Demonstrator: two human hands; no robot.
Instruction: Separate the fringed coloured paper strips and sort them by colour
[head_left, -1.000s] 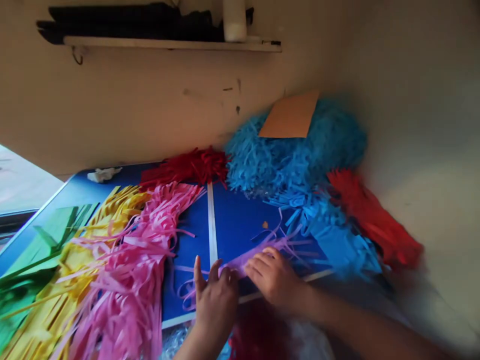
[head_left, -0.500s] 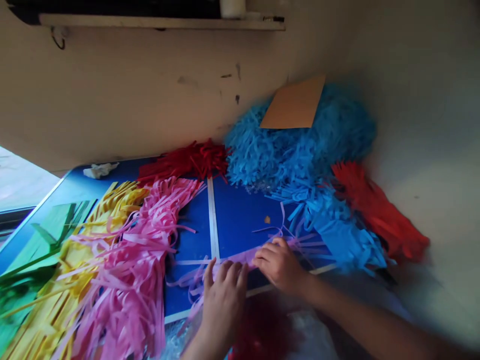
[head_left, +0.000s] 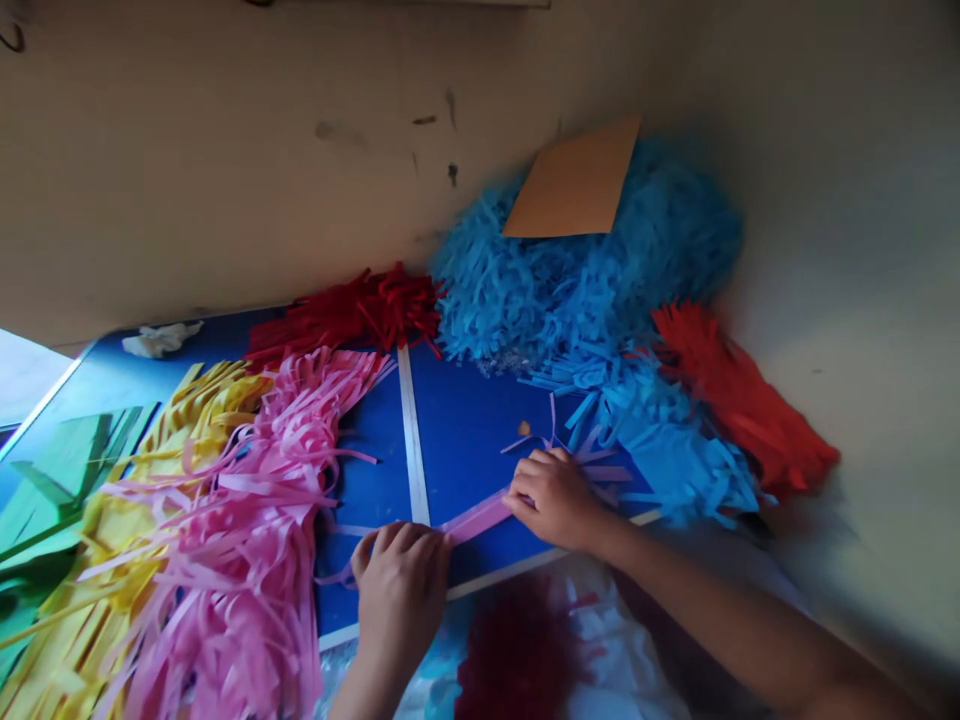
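Observation:
Between my two hands stretches a pink-purple fringed paper strip [head_left: 477, 517], narrow in its middle, with loose strands showing past each end. My left hand [head_left: 403, 580] has its fingers closed over the left part of the strip. Farther right, my right hand [head_left: 553, 500] is closed round the other part, its knuckles up. Thin fringe strands [head_left: 606, 472] fan out beyond the right hand over the blue table [head_left: 469, 420]. To the left of my left hand lies a heap of pink paper fringe [head_left: 247, 540].
Yellow fringe [head_left: 180, 450] and green sheets [head_left: 64, 470] lie at the left. Dark red fringe [head_left: 345, 318] sits by the wall. A blue fringe pile [head_left: 517, 290] bears an orange card [head_left: 574, 185]; red fringe [head_left: 750, 405] is at right. White crumpled paper [head_left: 161, 340] lies back left.
My left hand has slid left and closed over the strip, whose middle now looks narrower and tauter. My right hand has curled tighter. The view has tilted down slightly.

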